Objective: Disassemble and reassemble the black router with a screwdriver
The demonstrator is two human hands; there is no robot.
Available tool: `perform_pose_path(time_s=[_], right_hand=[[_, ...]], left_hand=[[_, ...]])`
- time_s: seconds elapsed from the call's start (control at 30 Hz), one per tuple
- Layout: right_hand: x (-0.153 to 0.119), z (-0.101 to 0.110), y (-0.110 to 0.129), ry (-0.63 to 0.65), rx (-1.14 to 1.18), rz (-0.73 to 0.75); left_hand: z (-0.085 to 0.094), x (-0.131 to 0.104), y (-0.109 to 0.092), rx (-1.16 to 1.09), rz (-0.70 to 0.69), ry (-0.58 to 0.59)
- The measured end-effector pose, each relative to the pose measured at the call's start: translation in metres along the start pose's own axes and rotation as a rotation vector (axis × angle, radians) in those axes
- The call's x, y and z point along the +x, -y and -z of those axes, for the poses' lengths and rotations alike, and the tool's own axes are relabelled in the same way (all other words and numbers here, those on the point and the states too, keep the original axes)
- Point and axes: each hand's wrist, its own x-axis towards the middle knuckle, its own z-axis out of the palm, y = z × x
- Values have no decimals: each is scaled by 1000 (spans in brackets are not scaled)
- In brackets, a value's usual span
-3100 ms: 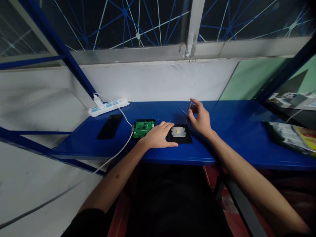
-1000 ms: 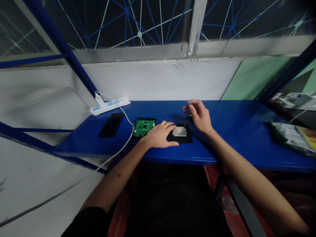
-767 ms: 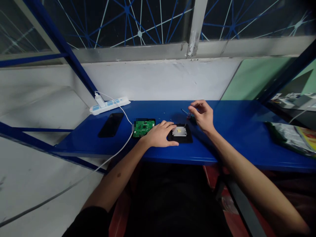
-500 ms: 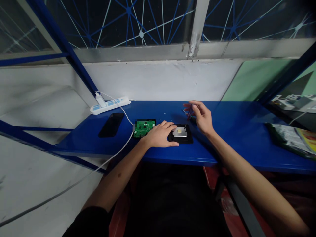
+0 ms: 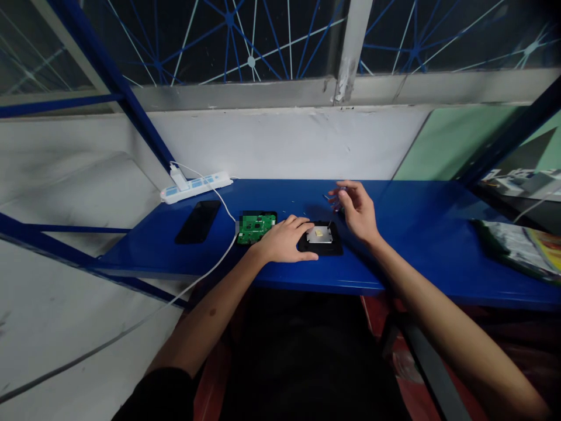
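Note:
My left hand [image 5: 284, 241] holds the left side of a black plastic casing [image 5: 335, 247], fingertips on top and thumb spread along its near edge. Inside this casing lies a silver metal plate [image 5: 325, 237] with a small yellowish square pad [image 5: 319, 233] on it. My right hand [image 5: 357, 207] is closed around the handle of a thin screwdriver [image 5: 329, 224], whose shaft points down at the plate's far right corner. Whether the tip sits in a screw is too small to tell. Left of my left hand, a green circuit board [image 5: 256, 227] lies in another black casing half.
A black phone [image 5: 198, 222] lies farther left on the blue table [image 5: 421, 234]. Behind it stands a white power strip [image 5: 205, 185] with a plugged-in charger; its white cable [image 5: 219, 263] runs across the table's left part. A shiny packet [image 5: 521, 245] lies at the right.
The fingers of my right hand have shifted around the screwdriver handle, and the handle is now more hidden by them. My left hand and the casing stay in place.

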Motion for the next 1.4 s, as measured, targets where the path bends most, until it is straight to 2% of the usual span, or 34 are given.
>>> perform_pose_path(time_s=[0.17, 0.57, 0.83, 1.07, 1.23, 1.4], right_hand=[[0, 0, 0, -13, -60, 22], [7, 9, -2, -154, -168, 101], [2, 9, 4, -11, -121, 47], [3, 8, -2, -93, -190, 84], [-1, 8, 0, -21, -136, 35], [-2, 6, 3, -29, -230, 95]], left_hand=[[-2, 0, 2, -7, -9, -5], [-1, 0, 2, -3, -4, 15], [0, 0, 0, 15, -1, 11], [0, 0, 0, -3, 0, 9], [-1, 0, 1, -8, -4, 7], [-2, 0, 1, -13, -5, 6]])
